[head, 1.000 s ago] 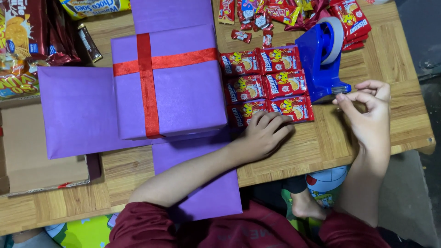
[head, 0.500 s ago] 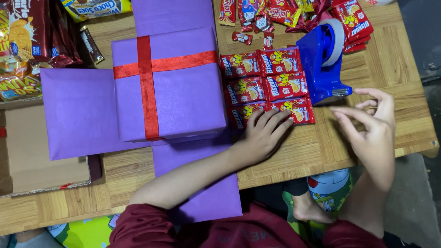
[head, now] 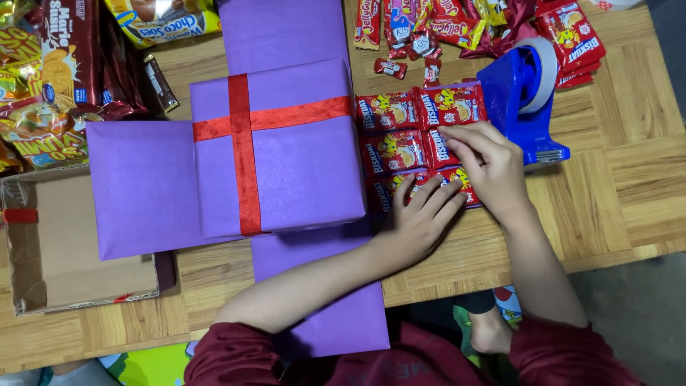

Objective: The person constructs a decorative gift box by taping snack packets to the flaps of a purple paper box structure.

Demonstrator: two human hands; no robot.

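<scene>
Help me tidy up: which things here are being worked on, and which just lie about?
In use: left hand and right hand on the red biscuit packets; purple box; blue tape dispenser.
Lying about: cardboard lid; snack bags; loose sweets.

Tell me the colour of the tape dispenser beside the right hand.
Blue tape dispenser, clearest in the head view.

Right hand (head: 489, 166) covers part of the red biscuit packets (head: 400, 146); its fingertips' grip unclear. Purple paper (head: 321, 300) runs under the box (head: 279, 150). Snack bags (head: 50, 86) cut off at left edge.
</scene>
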